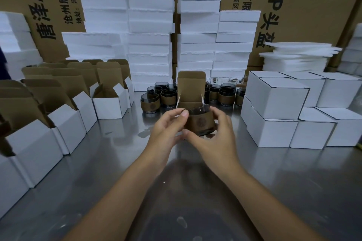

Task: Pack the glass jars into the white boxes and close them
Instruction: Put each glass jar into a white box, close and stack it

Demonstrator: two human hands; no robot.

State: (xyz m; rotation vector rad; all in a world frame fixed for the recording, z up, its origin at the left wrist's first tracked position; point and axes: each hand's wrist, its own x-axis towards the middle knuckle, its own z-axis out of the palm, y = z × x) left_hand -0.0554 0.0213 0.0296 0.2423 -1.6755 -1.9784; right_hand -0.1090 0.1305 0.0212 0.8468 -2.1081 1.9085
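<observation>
The left hand's fingers [181, 114] pinch the near rim area of a small white cardboard box with a brown inside and an upright lid flap [191, 88], while the right hand [213, 133] wraps a dark smoked-glass jar with a brown stamped band around its middle [198, 121], thumb at its lower front and the other fingers curled around its far side. The left hand [166, 129] steadies the box just behind and below the jar, which hangs at the box's open mouth, not yet seated, above the middle of the shiny steel tabletop [98, 162]. The jar is likely stiff, fairly heavy for its size, breakable and slick on the bare glass; the band looks like the surest place to hold. The box should be light and will buckle if squeezed, so its walls want a gentle pinch. Behind the box stands a cluster of matching banded jars [156, 97] toward the tabletop's far edge. Open boxes with raised flaps [109, 101] line the left edge; closed white boxes [274, 94] are stacked along the right edge.
</observation>
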